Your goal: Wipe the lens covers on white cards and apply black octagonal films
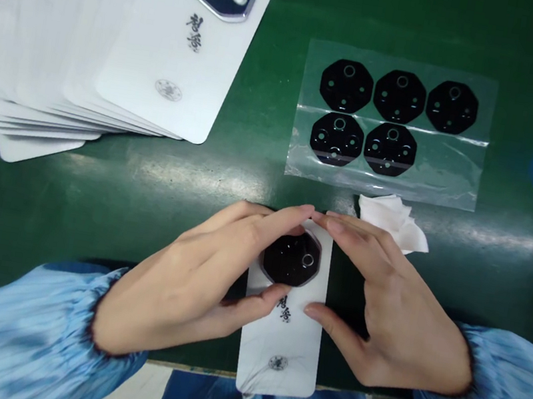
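A white phone back panel with dark lettering and a round emblem lies in front of me, its lower end past the table edge. On its camera ring sits a black octagonal lens cover with a small ringed hole. My left hand pinches this cover, thumb at its lower edge and fingers at its upper edge. My right hand arches over the panel's right side, fingers at the top end near the left fingertips. Its thumb is apart from the fingers, by the panel's right edge, and nothing shows between them.
A fanned stack of white back panels lies at the upper left; the top one has a dark camera area with lens rings. A clear film sheet carries several black octagonal covers. A crumpled white cloth lies beyond my right hand.
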Available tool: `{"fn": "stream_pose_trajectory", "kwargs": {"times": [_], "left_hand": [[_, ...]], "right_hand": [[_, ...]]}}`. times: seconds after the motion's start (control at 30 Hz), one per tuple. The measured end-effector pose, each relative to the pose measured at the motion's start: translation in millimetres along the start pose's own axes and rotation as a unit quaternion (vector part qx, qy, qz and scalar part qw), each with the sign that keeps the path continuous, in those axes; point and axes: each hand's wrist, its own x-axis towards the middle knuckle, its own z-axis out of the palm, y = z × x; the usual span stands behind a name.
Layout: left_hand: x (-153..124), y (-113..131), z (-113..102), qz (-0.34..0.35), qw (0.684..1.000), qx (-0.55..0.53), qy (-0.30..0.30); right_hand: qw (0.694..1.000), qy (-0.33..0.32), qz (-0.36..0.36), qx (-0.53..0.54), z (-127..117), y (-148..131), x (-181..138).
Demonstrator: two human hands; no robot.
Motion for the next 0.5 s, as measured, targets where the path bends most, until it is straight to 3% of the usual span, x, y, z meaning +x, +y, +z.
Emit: {"fn": "stream_pose_trajectory", "kwargs": {"times": [0.5], "left_hand": [[-2.2,3.0,2.9,-0.025,0.999,0.012,0.024]], "right_hand": [[1.0,0.009,-0.006,0.012,1.0,0.4,-0.1]]}}
